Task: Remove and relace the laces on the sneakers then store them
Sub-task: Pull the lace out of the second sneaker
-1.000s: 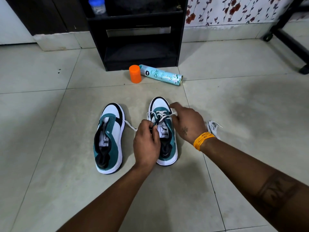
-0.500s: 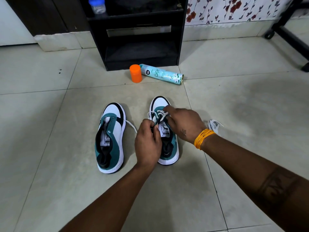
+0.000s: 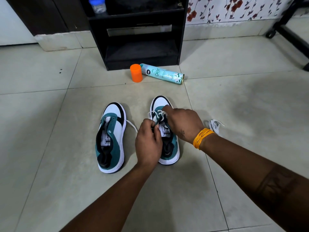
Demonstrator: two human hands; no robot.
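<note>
Two sneakers stand side by side on the tiled floor (image 3: 50, 131). The left sneaker (image 3: 111, 138) is unlaced. Over the right sneaker (image 3: 164, 131), the left hand (image 3: 148, 144) pinches the white lace (image 3: 158, 114), and the right hand (image 3: 183, 124) pinches it near the toe eyelets. A loose lace (image 3: 214, 125) lies just right of that wrist.

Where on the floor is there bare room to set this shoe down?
Bare tile lies left of the unlaced sneaker and near the person, between the forearms. It is crowded around the right sneaker, where both hands work, by the loose lace, and by the spray can.
</note>
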